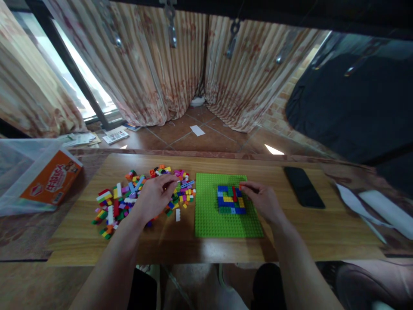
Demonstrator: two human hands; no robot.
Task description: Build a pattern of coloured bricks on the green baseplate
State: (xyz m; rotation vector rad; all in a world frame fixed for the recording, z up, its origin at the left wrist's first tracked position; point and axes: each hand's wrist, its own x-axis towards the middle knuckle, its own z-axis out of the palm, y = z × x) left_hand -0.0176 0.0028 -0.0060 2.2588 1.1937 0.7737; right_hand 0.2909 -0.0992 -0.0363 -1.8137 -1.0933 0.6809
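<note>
A green baseplate [206,206] lies on the wooden table, with a low block of blue, yellow, green and white toy bricks [228,199] built on it. A long red brick [234,193] stands out on top of the block. At the block's far right corner, my right hand [262,200] pinches a small orange-red brick [240,186]. My left hand [158,193] hovers over the right part of a loose brick pile [116,209]. Its thumb and forefinger are closed together; what they hold, if anything, is too small to make out.
A black phone [303,187] lies on the table at the right, with white papers [355,204] past it. At the left stands a clear plastic box [26,159] with an orange label. A white brick [177,215] lies apart near the baseplate. Curtains [180,64] hang beyond the table.
</note>
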